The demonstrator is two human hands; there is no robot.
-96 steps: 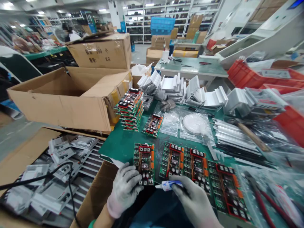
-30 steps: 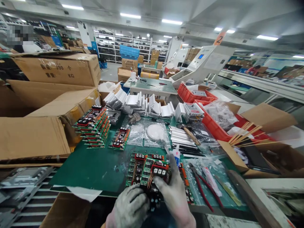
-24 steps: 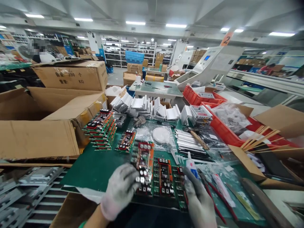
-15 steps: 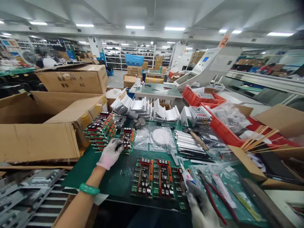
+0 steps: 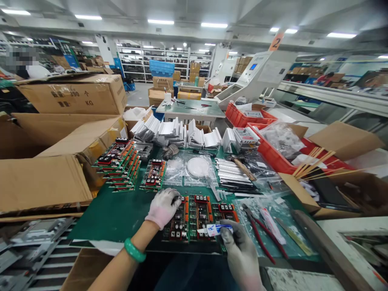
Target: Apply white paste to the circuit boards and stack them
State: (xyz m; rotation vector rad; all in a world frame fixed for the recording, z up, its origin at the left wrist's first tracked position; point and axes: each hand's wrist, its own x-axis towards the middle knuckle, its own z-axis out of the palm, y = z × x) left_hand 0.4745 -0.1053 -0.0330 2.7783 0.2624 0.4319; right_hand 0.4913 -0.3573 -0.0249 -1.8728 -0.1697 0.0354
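Observation:
My left hand (image 5: pixel 163 208), in a pale glove, has its bent fingers closed at the upper left edge of the leftmost circuit board (image 5: pixel 181 220) in a front row of three. My right hand (image 5: pixel 239 246), gloved too, grips a white and blue squeeze tube (image 5: pixel 214 230). Its pointed nozzle aims left, above the lower part of the middle circuit board (image 5: pixel 202 212). Partly hidden behind the tube and right hand is the third circuit board (image 5: pixel 228 211). Farther back lies a single circuit board (image 5: pixel 153 174), beside a tall stack of circuit boards (image 5: pixel 118 163).
Silver heat sinks (image 5: pixel 169 131) line the back of the bench. Red-handled pliers (image 5: pixel 262 234) lie on plastic at right, near metal strips (image 5: pixel 233 173) and a white round lid (image 5: pixel 198 167). An open cardboard box (image 5: pixel 45 178) borders the left; red crates (image 5: pixel 266 147) stand behind.
My left hand has left the single board at the back and come forward right to the front row. The tube has swung from upright to nearly level, its nozzle now over the middle board.

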